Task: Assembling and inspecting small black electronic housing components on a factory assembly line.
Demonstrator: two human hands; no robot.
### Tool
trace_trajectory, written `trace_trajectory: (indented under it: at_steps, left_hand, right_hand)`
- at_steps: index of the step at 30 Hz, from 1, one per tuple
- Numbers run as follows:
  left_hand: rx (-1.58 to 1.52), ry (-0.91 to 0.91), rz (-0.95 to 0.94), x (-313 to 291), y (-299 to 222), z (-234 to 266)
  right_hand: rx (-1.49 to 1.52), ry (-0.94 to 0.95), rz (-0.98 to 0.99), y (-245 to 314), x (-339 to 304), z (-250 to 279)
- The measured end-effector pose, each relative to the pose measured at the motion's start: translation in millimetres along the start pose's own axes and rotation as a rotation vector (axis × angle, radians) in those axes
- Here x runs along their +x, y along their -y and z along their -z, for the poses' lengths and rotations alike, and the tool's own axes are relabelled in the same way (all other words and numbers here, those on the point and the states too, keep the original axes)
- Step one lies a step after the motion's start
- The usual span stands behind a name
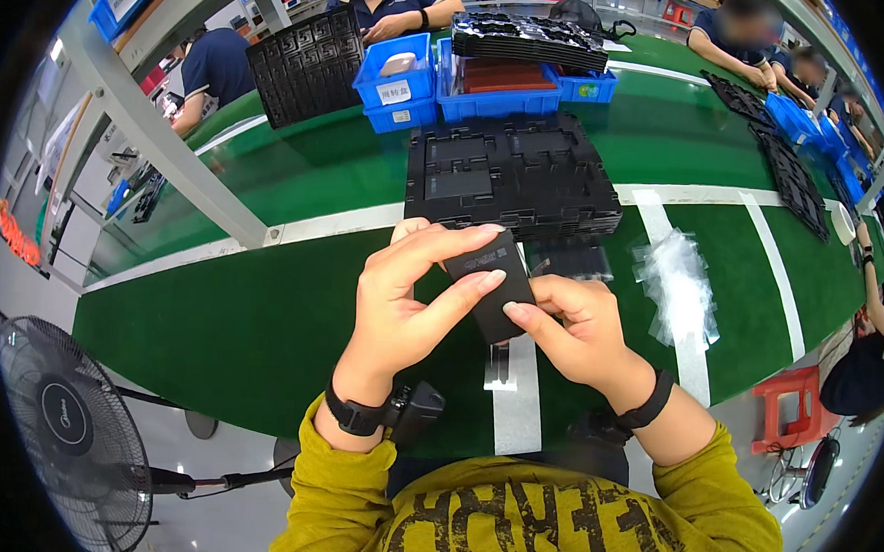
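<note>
Partly Covered, Cropped and Blurred

Some fingertips of the left hand (pixel 406 309) and right hand (pixel 586 327) are hidden behind the flat black block (pixel 496 290), whose faint marking is too small to be read. The clear film pieces (pixel 676 286) are washed out by glare and, it seems, cannot be counted. The yellow-green shirt (pixel 549 547) is cropped by the lower edge, a co-worker (pixel 405 0) by the upper; the head of another co-worker (pixel 714 43) is blurred.

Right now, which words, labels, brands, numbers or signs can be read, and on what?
Wording not copied; places only.
Yellow-green shirt: large dark letters.
Fan hub: pale lettering.
White label on stacked blue bin: dark characters.
Black rectangular pack: print too small to read.
</note>
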State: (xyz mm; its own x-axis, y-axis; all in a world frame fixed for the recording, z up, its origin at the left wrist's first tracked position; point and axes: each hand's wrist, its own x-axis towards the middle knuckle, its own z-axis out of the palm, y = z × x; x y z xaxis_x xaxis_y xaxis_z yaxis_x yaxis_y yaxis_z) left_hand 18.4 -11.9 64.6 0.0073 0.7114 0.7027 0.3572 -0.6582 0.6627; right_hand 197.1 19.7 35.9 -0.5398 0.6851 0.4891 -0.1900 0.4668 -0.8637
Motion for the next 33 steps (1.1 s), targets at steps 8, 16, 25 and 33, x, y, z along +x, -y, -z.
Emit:
trace_trajectory:
  at_steps: [8,16,25,33]
  left_hand:
    - [-0.086,0.262,0.18,7.5,-9.8,12.4]
    - [0.338,-0.116,-0.399,6.4,0.1,10.3]
    - [-0.638,0.156,0.298,-1.1,-4.1,-9.1]
    - [-0.686,-0.065,0.323,-11.4,8.5,-26.1]
  right_hand:
    - [-0.099,0.037,0.061,-5.1,0.1,-1.1]
    - [0.037,-0.049,-0.009,3.7,-5.8,-8.7]
    - [0.244,-0.099,-0.032,3.3,-7.2,-12.6]
    - [0.516,-0.158,-0.298,-6.9,3.2,-2.8]
